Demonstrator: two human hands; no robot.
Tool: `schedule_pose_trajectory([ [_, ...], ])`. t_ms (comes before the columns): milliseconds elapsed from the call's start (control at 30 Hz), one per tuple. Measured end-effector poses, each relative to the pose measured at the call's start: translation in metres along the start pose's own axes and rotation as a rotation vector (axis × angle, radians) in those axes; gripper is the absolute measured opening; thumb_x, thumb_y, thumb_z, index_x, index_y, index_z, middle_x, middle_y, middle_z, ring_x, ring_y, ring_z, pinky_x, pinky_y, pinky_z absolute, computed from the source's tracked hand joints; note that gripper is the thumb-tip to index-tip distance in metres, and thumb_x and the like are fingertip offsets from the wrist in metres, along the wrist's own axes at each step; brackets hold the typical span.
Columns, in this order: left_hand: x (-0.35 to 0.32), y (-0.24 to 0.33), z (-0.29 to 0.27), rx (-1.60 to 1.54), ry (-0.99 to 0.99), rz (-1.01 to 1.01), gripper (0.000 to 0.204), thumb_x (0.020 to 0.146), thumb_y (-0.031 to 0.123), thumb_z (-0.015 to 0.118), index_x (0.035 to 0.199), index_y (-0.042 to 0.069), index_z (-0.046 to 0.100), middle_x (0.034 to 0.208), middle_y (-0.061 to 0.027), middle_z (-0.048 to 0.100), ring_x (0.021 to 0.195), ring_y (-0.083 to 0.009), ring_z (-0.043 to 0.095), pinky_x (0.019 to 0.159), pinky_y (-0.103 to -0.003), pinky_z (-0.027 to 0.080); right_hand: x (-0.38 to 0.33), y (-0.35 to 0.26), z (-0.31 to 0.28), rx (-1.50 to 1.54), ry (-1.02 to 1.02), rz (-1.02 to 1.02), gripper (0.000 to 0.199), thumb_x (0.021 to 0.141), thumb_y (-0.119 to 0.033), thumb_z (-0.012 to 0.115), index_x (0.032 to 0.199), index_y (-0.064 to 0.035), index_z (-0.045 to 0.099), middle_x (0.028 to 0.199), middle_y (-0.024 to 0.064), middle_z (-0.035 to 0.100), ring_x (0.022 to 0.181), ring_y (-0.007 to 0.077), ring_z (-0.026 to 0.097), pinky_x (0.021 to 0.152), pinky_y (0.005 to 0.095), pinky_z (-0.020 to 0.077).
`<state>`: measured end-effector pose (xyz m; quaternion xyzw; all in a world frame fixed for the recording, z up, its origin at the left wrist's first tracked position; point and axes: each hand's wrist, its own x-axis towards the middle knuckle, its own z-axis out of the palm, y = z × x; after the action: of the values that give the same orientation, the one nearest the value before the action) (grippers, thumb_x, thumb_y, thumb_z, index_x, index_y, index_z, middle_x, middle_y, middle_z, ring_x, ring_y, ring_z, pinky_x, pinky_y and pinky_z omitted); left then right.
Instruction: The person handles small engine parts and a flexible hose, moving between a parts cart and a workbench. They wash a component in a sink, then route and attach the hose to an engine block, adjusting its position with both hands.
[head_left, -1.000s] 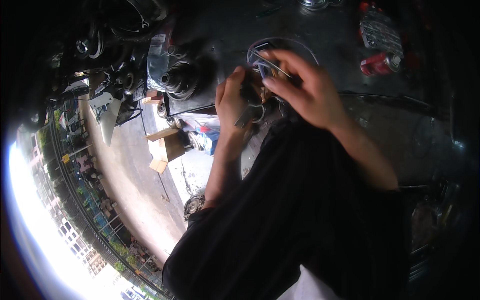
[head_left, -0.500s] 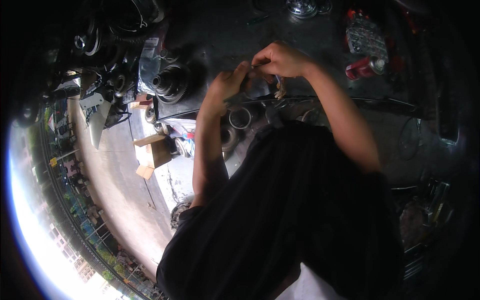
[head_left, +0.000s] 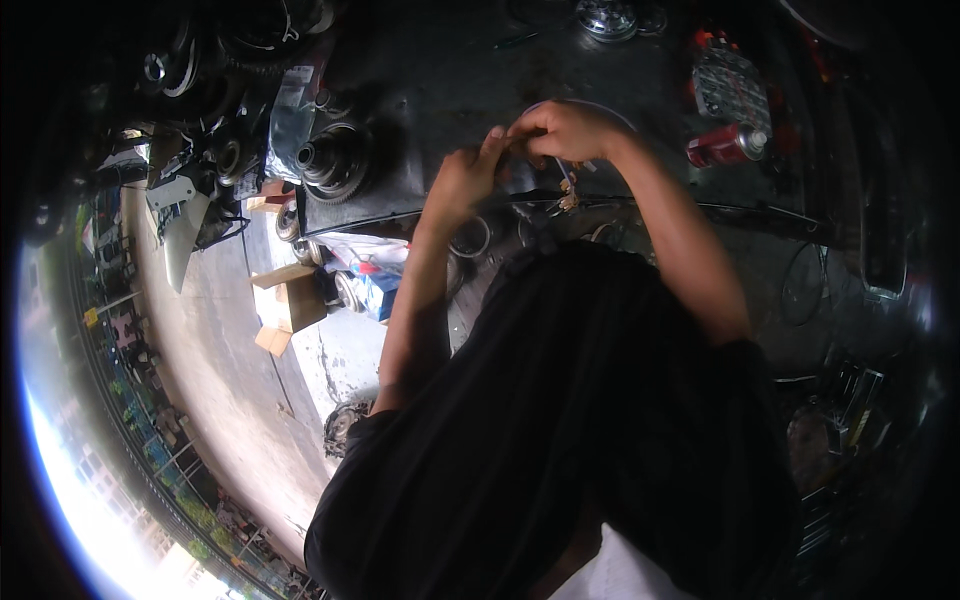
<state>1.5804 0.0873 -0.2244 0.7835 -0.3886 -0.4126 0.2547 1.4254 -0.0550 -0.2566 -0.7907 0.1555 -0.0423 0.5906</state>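
- A dark, greasy metal workbench (head_left: pixel 450 70) fills the top of the view, with both forearms reaching over its front edge.
- A black cast-metal housing with a ribbed round hub (head_left: pixel 340 160) sits at the bench's left end.
- An open brown cardboard box (head_left: pixel 290 300) lies on the pale concrete floor below the bench; what is inside cannot be made out.
- A flat package with a red border and a grey patterned face (head_left: pixel 730 85) lies at the right of the bench.
- A red spray can with a pale cap (head_left: pixel 725 145) lies on its side just below that package.
- The right hand (head_left: pixel 570 130) is curled, fingertips pinched on a thin grey wire (head_left: pixel 566 178) that hangs down from it.
- The left hand (head_left: pixel 465 180) has its fingers pressed together, tips meeting the right hand's at the same wire, above the bench's front edge.
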Motion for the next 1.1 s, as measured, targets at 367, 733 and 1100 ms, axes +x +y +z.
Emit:
schedule_pose_trajectory([
  [367,0.012,-0.02,0.028,0.291,0.283,0.207,0.07,0.107,0.051,0.032,0.072,0.005,0.07,0.065,-0.0155,0.066,0.068,-0.0397,0.066,0.064,-0.048,0.05,0.003,0.004,0.04,0.337,0.132,0.416,0.02,0.095,-0.016,0.054,0.099,-0.0055,0.07,0.069,0.0034,0.066,0.055,0.0101,0.057,0.048,0.0289,0.0409],
  [733,0.007,-0.034,0.036,0.261,0.313,0.265,0.057,0.105,0.045,0.039,0.082,0.005,0.072,0.072,-0.0212,0.068,0.072,-0.0435,0.068,0.067,-0.051,0.054,0.004,0.032,0.044,0.695,0.01,0.278,0.022,0.102,-0.017,0.052,0.091,-0.0056,0.068,0.062,-0.0041,0.051,0.049,0.0047,0.043,0.041,0.0227,0.0332],
  [1100,0.015,-0.042,0.023,0.088,0.265,0.059,0.053,0.104,0.04,0.043,0.082,0.0,0.07,0.072,-0.0191,0.069,0.072,-0.0312,0.071,0.067,-0.042,0.053,0.0,0.032,0.028,0.878,0.262,0.315,0.02,0.098,-0.021,0.062,0.087,-0.0041,0.063,0.06,-0.0018,0.047,0.042,0.0048,0.034,0.036,0.0225,0.0274],
])
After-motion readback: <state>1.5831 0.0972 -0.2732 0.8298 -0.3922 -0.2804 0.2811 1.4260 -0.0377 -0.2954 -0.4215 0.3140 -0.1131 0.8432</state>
